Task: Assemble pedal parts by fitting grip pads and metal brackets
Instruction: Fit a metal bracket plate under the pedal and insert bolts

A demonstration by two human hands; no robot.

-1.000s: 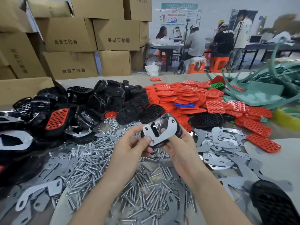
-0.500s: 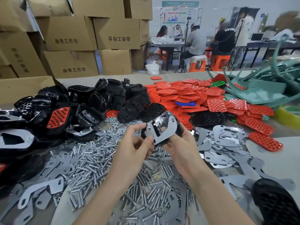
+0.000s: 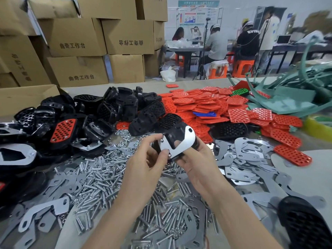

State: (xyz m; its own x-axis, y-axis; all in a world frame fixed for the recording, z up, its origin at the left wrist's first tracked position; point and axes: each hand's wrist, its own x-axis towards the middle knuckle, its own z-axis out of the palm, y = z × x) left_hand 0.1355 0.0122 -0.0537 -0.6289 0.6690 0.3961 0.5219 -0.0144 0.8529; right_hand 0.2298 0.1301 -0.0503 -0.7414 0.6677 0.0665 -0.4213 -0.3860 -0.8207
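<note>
Black plastic and bright steel meet in the piece held up over the table (image 3: 179, 83): a black pedal body (image 3: 175, 133) with a metal bracket (image 3: 189, 140) lying flat against its upturned face. Seen from the head camera, the left hand (image 3: 150, 159) pinches the bracket's near left end, thumb on top and curled fingers at the edge. The right hand (image 3: 196, 163) cups the pedal body from below and the right, fingers curled round it and mostly hidden behind it. The piece hangs above a heap of silver bolts (image 3: 100, 177), clear of the table top.

Loose brackets (image 3: 248, 150) lie scattered to the right. Beyond the hands are red grip pads (image 3: 195, 103) in a wide pile, and to the left a heap of black pedal bodies (image 3: 116, 105), one finished pedal (image 3: 62, 130) among them showing its red pad. Cardboard boxes (image 3: 77, 36) are stacked at the back left, and green scraps (image 3: 287, 99) lie at the far right.
</note>
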